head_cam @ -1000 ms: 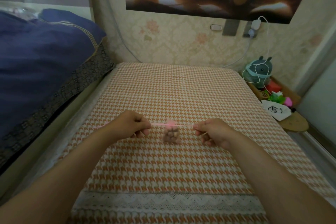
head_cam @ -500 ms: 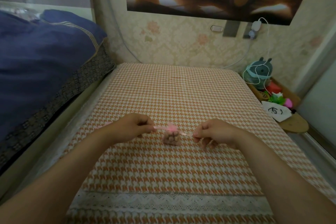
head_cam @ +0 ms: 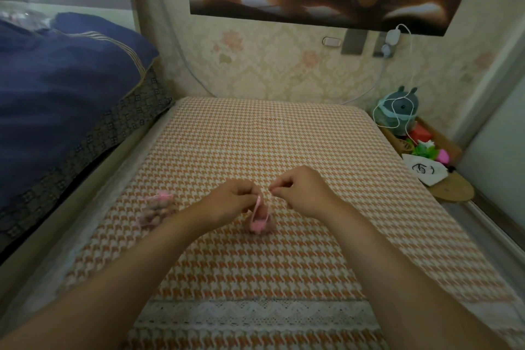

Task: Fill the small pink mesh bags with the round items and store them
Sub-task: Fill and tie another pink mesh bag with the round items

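Note:
A small pink mesh bag (head_cam: 259, 221) filled with round brown items rests on the orange houndstooth cloth (head_cam: 284, 145), its gathered top facing me. My left hand (head_cam: 230, 202) pinches the bag's pink drawstring just above it. My right hand (head_cam: 301, 193) is close beside, fingers pinched on the string's other end. A second filled pink mesh bag (head_cam: 157, 212) lies tied off on the cloth to the left of my left forearm.
A dark blue quilt (head_cam: 62, 88) on a bed borders the cloth on the left. At the right stands a wooden box (head_cam: 443, 139) with a teal plush toy (head_cam: 399, 111), a white charger cable and small bright items. The wall is behind.
My hands, spread apart pulling the drawstring taut a second ago, have come together over the bag. The bag has settled onto the cloth. The second bag at left has come into view.

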